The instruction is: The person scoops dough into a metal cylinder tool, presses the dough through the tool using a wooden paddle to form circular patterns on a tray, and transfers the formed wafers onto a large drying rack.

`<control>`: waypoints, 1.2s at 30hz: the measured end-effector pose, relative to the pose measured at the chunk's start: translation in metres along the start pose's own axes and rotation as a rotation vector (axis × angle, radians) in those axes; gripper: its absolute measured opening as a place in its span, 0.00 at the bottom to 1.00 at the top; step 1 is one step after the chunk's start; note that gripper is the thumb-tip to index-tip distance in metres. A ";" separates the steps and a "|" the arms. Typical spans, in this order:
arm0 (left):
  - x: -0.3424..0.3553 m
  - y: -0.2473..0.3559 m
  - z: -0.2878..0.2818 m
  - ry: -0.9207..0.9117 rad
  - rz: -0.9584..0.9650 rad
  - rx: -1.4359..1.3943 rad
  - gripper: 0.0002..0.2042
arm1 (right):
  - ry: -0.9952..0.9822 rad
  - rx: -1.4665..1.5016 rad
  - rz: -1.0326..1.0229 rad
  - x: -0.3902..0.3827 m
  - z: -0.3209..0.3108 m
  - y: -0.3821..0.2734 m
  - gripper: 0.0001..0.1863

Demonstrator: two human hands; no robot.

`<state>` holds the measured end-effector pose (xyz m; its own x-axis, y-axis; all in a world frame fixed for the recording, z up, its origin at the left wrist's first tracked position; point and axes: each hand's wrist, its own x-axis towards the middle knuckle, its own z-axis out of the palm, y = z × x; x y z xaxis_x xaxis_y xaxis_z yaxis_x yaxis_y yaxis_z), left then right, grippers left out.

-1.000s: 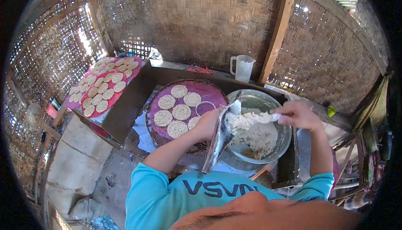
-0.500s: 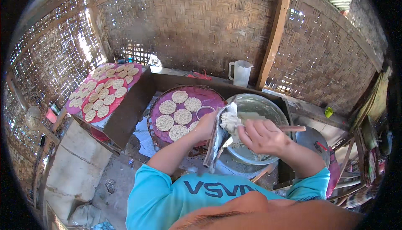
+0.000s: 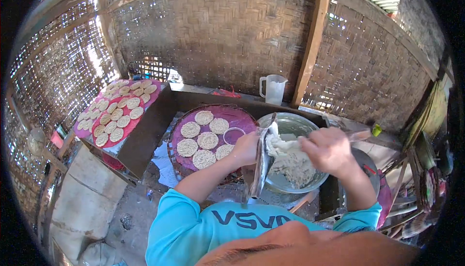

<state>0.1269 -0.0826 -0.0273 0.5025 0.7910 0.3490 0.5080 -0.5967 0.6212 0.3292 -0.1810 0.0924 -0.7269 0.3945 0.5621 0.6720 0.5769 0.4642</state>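
Observation:
My left hand [image 3: 246, 148] is closed round a long, trough-like metal and wood piece [image 3: 261, 166] smeared with dough, tilted at the near-left side of a wide metal basin [image 3: 317, 123]. My right hand [image 3: 328, 150], a little blurred, is closed on a wooden-handled tool [image 3: 357, 135] whose working end is hidden by fingers and dough. Sticky white dough [image 3: 281, 145] stretches between the trough-like piece and my right hand, and a lump of dough [image 3: 296, 169] lies in the basin. Left of the basin, several round stringy dough discs [image 3: 208, 140] and a ring [image 3: 234, 135] lie on a pink-covered round tray [image 3: 173, 142].
At the far left, more pale discs [image 3: 116, 114] cover pink sheets on a raised board. A clear plastic jug [image 3: 275, 89] stands behind the basin by a wooden post [image 3: 312, 43]. A dark low wall [image 3: 203, 100] borders the work area. Woven walls enclose it.
My right hand has moved right and upward with the tool, and dough now trails from the trough-like piece. More dough shows in the basin. My left hand still holds its piece.

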 end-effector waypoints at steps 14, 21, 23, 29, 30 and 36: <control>0.017 -0.063 0.008 -0.184 -0.116 -0.947 0.18 | 0.061 0.112 0.439 -0.036 0.031 0.017 0.10; 0.006 -0.055 0.005 -0.117 -0.181 -1.081 0.18 | -0.019 0.463 0.402 -0.044 0.019 0.018 0.08; 0.004 -0.046 0.004 -0.053 -0.157 -0.837 0.18 | -0.148 0.408 0.376 -0.032 0.005 0.025 0.09; -0.001 -0.026 0.012 0.014 -0.025 -0.075 0.22 | -0.565 0.246 0.358 0.003 -0.008 0.031 0.12; -0.001 -0.024 0.012 0.004 -0.013 -0.063 0.23 | -0.570 0.240 0.338 0.007 -0.003 0.028 0.12; -0.006 -0.008 0.011 0.125 -0.029 -0.044 0.19 | -0.437 0.099 0.205 0.024 0.021 -0.012 0.09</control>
<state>0.1278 -0.0837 -0.0425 0.3957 0.8200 0.4135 0.4881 -0.5692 0.6617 0.3003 -0.1636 0.0863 -0.5867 0.7579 0.2853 0.8061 0.5131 0.2947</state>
